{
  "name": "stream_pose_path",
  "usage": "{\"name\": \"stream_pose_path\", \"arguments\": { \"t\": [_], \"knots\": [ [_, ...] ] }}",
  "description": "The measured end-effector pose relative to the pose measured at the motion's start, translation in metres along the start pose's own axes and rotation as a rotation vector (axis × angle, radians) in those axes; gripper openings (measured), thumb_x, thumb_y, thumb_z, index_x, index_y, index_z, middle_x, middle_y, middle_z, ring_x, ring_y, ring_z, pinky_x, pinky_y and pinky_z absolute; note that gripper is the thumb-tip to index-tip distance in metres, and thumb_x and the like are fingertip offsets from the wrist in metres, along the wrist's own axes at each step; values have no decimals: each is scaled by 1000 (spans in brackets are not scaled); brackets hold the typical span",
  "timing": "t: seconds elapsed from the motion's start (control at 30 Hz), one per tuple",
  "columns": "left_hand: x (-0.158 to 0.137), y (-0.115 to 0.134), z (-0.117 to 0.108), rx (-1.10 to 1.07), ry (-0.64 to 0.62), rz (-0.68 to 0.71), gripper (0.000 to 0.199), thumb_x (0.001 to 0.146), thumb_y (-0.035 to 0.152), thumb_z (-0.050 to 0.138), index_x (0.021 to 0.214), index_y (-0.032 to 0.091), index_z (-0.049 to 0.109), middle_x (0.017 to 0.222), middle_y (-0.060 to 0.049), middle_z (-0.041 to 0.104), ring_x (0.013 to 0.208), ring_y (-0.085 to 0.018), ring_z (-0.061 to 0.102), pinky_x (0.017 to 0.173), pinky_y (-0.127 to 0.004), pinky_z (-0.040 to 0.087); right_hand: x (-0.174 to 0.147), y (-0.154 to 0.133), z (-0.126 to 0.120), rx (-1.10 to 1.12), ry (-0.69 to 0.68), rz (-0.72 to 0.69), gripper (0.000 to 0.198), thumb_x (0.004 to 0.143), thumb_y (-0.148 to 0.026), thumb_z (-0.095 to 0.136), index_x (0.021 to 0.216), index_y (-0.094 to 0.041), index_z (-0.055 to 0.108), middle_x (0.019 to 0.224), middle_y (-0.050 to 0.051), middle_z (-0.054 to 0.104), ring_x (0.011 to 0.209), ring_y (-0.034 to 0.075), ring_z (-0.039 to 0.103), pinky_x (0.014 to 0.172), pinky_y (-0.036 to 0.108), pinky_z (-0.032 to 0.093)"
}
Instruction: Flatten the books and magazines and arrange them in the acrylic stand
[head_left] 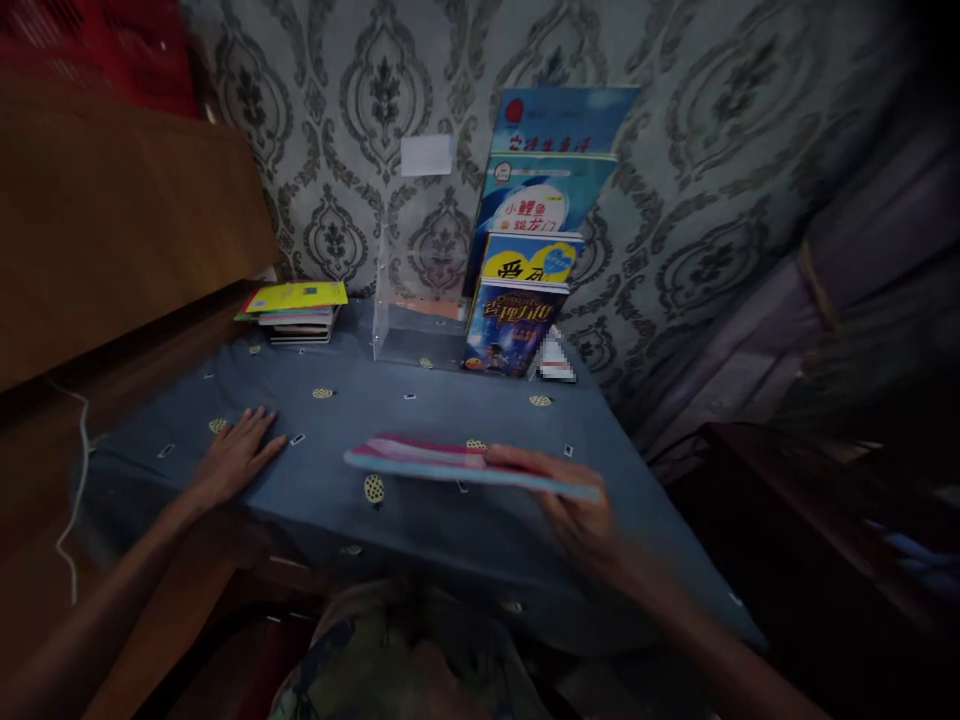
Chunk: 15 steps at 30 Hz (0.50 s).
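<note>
My right hand [576, 500] grips a thin book [427, 458] by its right end, thumb on top. The book is pink and white above with a light blue edge, tipped nearly edge-on and held over the table's front half; its title cannot be read. My left hand [238, 452] lies palm down on the blue tablecloth [337, 430], fingers stretched out, holding nothing. Beyond the book, a clear acrylic rack [381, 300] stands on the cloth. Several books [517, 320] lean upright in tiers on its right side, a dark blue one in front.
A small stack of books [304, 305] with a yellow cover on top lies at the back left. A wooden cabinet [135, 220] borders the left side, with a white cable [79, 500] below. Patterned wallpaper [330, 130] backs the table; a dark cabinet [795, 530] stands right.
</note>
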<state>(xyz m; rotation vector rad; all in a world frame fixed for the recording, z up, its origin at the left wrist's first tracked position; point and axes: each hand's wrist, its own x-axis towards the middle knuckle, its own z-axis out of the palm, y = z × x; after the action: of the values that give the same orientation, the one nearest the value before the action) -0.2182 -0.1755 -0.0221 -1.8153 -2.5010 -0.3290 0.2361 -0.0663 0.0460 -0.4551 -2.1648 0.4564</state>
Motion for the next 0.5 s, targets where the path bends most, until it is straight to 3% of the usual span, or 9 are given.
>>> {"name": "stream_pose_path", "arguments": {
  "t": [0.1,0.2,0.27,0.37,0.43,0.5],
  "knots": [
    [6,16,-7,-239,10,7,71,93,61,30,139,13,55,149,-14,55,140,-32,49,116,-50,37,30,-3,-1,166,127,234,54,99,-56,49,62,-21,67,54,2,65,53,17,66,57,27,59],
    [16,41,-16,-456,5,45,80,90,69,32,139,11,56,142,-14,61,129,-31,59,111,-45,45,56,10,13,510,88,481,56,89,-71,55,71,-19,65,58,1,66,42,13,58,39,24,48],
    [24,58,-19,-531,38,84,80,90,70,33,137,11,57,139,-14,64,128,-31,60,110,-44,46,67,30,29,612,45,620,58,81,-76,58,71,-18,62,57,1,65,37,10,50,32,21,40],
    [36,79,-18,-564,92,129,76,91,68,33,132,11,60,134,-15,66,125,-31,62,109,-45,47,72,67,54,501,-35,783,59,72,-76,65,60,-19,54,47,-1,59,32,9,45,30,20,35],
    [42,90,-14,-553,87,164,71,92,64,33,130,11,61,131,-15,68,122,-31,64,107,-46,48,70,90,66,457,-42,817,58,68,-72,70,53,-20,50,39,-3,50,29,8,41,28,20,30],
    [46,100,-9,-533,55,223,66,94,60,35,131,12,61,131,-14,68,121,-30,65,107,-45,49,67,106,72,444,-44,819,55,67,-70,71,55,-20,51,41,-3,52,30,8,42,29,20,31]
  ]
}}
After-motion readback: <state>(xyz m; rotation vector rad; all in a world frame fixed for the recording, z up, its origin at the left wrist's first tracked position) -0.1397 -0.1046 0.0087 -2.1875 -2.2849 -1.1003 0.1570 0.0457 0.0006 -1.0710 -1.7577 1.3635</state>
